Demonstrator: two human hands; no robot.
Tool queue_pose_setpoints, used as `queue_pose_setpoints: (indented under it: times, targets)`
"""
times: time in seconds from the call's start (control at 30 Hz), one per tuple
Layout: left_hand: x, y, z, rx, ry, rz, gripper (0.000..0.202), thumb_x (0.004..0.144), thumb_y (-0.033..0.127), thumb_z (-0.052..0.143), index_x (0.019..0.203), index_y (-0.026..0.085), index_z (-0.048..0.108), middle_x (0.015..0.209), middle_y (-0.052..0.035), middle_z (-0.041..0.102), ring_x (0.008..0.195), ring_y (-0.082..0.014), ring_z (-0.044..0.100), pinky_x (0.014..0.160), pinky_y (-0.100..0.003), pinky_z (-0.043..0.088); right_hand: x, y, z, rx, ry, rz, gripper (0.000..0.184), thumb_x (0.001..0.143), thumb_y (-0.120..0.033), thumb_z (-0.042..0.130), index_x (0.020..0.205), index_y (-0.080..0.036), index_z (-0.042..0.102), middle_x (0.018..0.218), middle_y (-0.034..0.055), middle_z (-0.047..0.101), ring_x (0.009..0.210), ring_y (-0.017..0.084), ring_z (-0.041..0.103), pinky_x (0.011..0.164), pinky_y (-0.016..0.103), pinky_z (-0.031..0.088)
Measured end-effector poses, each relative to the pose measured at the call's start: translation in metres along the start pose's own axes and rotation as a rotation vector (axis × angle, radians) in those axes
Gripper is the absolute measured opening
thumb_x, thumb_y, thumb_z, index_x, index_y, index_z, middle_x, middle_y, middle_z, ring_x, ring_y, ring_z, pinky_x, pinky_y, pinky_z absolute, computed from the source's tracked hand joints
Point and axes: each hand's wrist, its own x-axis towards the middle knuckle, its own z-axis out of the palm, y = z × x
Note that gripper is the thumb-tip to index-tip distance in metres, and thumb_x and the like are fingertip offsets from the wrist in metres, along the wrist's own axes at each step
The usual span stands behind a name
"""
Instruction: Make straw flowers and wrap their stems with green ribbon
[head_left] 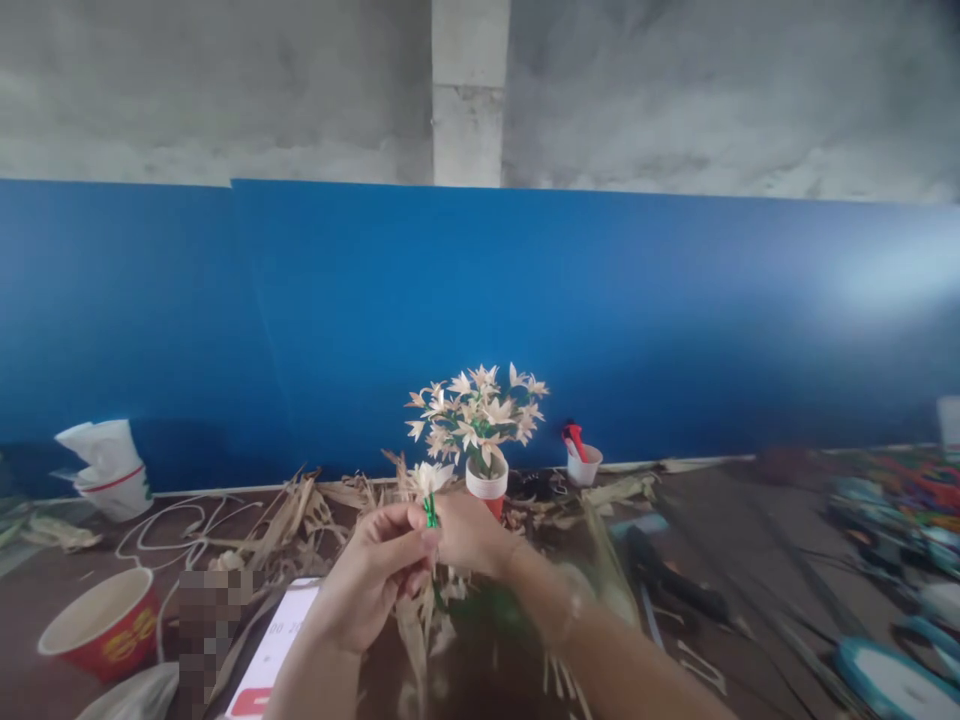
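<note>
A pale handmade flower (431, 478) with a green wrapped stem (431, 512) stands upright between my hands. My left hand (379, 565) is closed, pinching the stem between thumb and fingers just below the petals. Against the stem from the other side comes my right hand (474, 535); its back faces me and its fingers are hidden, so their grip does not show. Right behind the hands is a white and red pot (487, 487) holding a bunch of similar cream flowers (480, 410) with green stems.
Dry corn husks (307, 510) litter the table around the hands. At left are a red paper bowl (101, 622), a phone (274, 650), a white cable (191, 530) and white cups (112, 470). A small cup (583, 465) with a red-handled item, a dark tool (675, 580) and a blue-rimmed roll (896, 680) lie rightward.
</note>
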Motion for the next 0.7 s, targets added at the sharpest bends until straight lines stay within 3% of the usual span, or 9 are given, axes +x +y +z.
queue_pose_setpoints:
  times: [0.1,0.17,0.23,0.3,0.37,0.47,0.57,0.7]
  targets:
    - [0.001,-0.002,0.003,-0.005,0.01,-0.035,0.034,0.05,0.029,0.084,0.058,0.015,0.053,0.041,0.0044,0.055,0.031,-0.0011,0.038,0.032,-0.011,0.018,-0.033,0.034,-0.007,0.069,0.039,0.113,0.026,0.071,-0.024,0.067,0.097,-0.019,0.063,0.089,-0.0024,0.068,0.08,0.015,0.061,0.068,0.021,0.044]
    - [0.002,-0.004,0.005,-0.005,0.018,-0.048,0.034,0.05,0.029,0.084,0.058,0.016,0.053,0.041,0.0046,0.055,0.031,-0.001,0.038,0.033,-0.011,0.019,-0.049,0.061,-0.016,0.005,-0.027,0.301,0.031,0.061,-0.026,0.073,0.09,-0.02,0.066,0.082,-0.0034,0.069,0.073,0.015,0.062,0.063,0.02,0.043]
    - [0.003,-0.005,0.007,0.002,0.016,-0.05,0.034,0.05,0.029,0.084,0.059,0.016,0.053,0.042,0.0042,0.056,0.031,-0.001,0.038,0.033,-0.011,0.02,-0.053,0.089,-0.028,-0.076,0.02,0.437,0.03,0.059,-0.026,0.073,0.086,-0.015,0.066,0.077,0.0036,0.069,0.072,0.021,0.063,0.06,0.025,0.043]
    - [0.003,-0.007,0.008,0.013,0.01,-0.06,0.035,0.049,0.03,0.084,0.059,0.016,0.053,0.042,0.0037,0.057,0.031,-0.0015,0.039,0.032,-0.012,0.02,-0.047,0.115,-0.041,-0.169,0.129,0.554,0.033,0.069,-0.027,0.066,0.098,-0.012,0.063,0.088,0.0126,0.067,0.084,0.027,0.063,0.066,0.03,0.043]
    - [0.002,-0.008,0.008,0.026,0.011,-0.062,0.035,0.049,0.03,0.084,0.06,0.016,0.053,0.042,0.0035,0.057,0.03,-0.0016,0.038,0.032,-0.012,0.019,-0.034,0.137,-0.052,-0.234,0.194,0.596,0.037,0.074,-0.023,0.062,0.108,-0.009,0.058,0.099,0.0182,0.064,0.094,0.03,0.06,0.074,0.035,0.043]
    - [0.002,-0.009,0.007,0.036,0.016,-0.063,0.034,0.051,0.03,0.083,0.06,0.016,0.053,0.042,0.0036,0.057,0.031,-0.0013,0.038,0.032,-0.012,0.018,-0.017,0.164,-0.063,-0.28,0.212,0.566,0.032,0.076,-0.02,0.065,0.107,-0.015,0.059,0.116,0.0144,0.056,0.108,0.027,0.054,0.087,0.036,0.042]
    - [0.002,-0.009,0.004,0.042,0.016,-0.069,0.033,0.053,0.03,0.082,0.06,0.016,0.052,0.043,0.0037,0.057,0.032,-0.0015,0.039,0.033,-0.012,0.02,-0.011,0.186,-0.065,-0.264,0.204,0.553,0.028,0.089,-0.03,0.053,0.114,-0.018,0.055,0.119,0.0084,0.054,0.102,0.021,0.056,0.085,0.041,0.048]
    - [0.002,-0.009,0.004,0.048,0.014,-0.069,0.033,0.052,0.03,0.082,0.059,0.017,0.053,0.043,0.0036,0.057,0.031,-0.0017,0.038,0.032,-0.013,0.02,-0.016,0.207,-0.06,-0.214,0.214,0.584,0.029,0.089,-0.03,0.053,0.115,-0.017,0.054,0.116,0.0079,0.056,0.097,0.02,0.058,0.081,0.04,0.05]
